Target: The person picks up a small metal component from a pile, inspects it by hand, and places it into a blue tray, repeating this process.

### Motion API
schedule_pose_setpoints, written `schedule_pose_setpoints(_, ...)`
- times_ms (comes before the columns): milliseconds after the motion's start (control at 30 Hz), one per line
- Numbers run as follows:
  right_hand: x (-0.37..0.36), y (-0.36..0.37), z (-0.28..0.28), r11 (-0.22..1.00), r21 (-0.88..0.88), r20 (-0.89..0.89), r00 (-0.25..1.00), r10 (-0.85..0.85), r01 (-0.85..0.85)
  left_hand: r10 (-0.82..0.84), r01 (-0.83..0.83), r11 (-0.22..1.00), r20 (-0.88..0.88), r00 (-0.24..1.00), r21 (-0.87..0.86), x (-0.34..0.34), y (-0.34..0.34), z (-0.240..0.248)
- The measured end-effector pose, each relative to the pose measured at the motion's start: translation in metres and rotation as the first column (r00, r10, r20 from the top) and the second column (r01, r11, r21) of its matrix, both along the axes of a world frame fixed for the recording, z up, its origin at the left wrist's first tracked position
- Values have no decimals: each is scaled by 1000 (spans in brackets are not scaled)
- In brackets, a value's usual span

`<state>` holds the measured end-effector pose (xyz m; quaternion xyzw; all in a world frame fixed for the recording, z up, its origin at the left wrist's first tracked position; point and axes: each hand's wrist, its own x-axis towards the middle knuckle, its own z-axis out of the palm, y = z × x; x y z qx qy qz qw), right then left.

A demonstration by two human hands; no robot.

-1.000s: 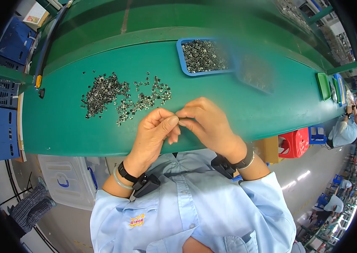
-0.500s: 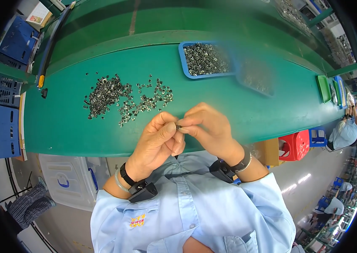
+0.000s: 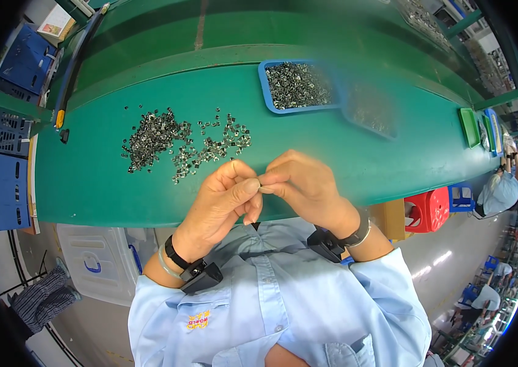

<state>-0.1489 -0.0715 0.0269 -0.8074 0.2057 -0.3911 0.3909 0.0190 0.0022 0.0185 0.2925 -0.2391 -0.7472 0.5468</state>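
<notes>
Over the near edge of the green tabletop [image 3: 94, 189], my left hand [image 3: 219, 202] and my right hand [image 3: 308, 186] meet fingertip to fingertip. Thumbs and index fingers of both are pinched together around a tiny dark metal part, now almost wholly covered by the fingers. Beyond my left hand lies a heap of small shiny black-and-silver metal pieces [image 3: 152, 139]. Looser pieces [image 3: 213, 148] are scattered to the heap's right. A blue tray [image 3: 302, 111] full of similar small pieces stands farther back, right of the middle.
A blurred patch hides part of a second container [image 3: 370, 113] beside the blue tray. Green trays [image 3: 470, 128] sit at the table's far right. Below the edge are a lidded clear bin [image 3: 97, 263] at left and a red stool [image 3: 428, 211] at right. A co-worker [image 3: 500, 192] sits beyond.
My fingertips have closed further over the small dark part, which showed between them before. My right forearm has shifted slightly right and down. The heap and tray look the same.
</notes>
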Motion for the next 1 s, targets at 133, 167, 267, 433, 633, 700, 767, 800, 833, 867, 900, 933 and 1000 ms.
schedule_pose_setpoints(133,-1,-3,-3,997,-70,-54,998,-21,17,-4,0,1000,141,990,26,5,-4,-2)
schedule_pose_setpoints(167,-1,-3,-3,995,-101,-75,997,-29,21,-10,5,1000,191,982,29,5,-4,-2)
schedule_pose_setpoints(267,0,-2,-7,999,-32,-24,1000,-16,15,2,-4,1000,84,997,29,-1,-1,-4)
schedule_pose_setpoints(433,-1,-3,-10,997,71,34,999,3,-5,-6,6,1000,-104,995,2,-1,-2,-3)
schedule_pose_setpoints(633,-1,-2,-10,996,88,41,999,-11,8,3,-4,1000,-48,999,-8,-3,1,-5)
schedule_pose_setpoints(700,-2,-2,-11,998,66,45,999,-15,12,6,-6,999,1,1000,-37,-3,1,-6)
schedule_pose_setpoints(767,-2,-2,-12,998,64,49,999,-12,9,14,-13,999,39,999,-38,-4,2,-5)
schedule_pose_setpoints(800,-3,-2,-13,998,63,54,999,-7,3,24,-21,999,77,997,-40,-5,2,-4)
schedule_pose_setpoints(833,-3,-2,-13,998,62,58,998,-2,-2,34,-29,999,114,993,-43,-5,2,-4)
schedule_pose_setpoints(867,-3,-3,-12,998,61,57,998,-2,-2,34,-29,999,113,993,-43,-6,2,-4)
schedule_pose_setpoints(900,-5,-8,-8,999,3,41,998,-38,38,57,-55,998,133,990,-23,-6,2,-4)
schedule_pose_setpoints(933,-6,-14,-6,996,-54,29,997,-73,75,82,-83,997,154,985,-2,-6,2,-4)
schedule_pose_setpoints(1000,-9,-32,-3,988,-112,16,994,-107,108,107,-112,994,172,979,19,-6,3,-7)
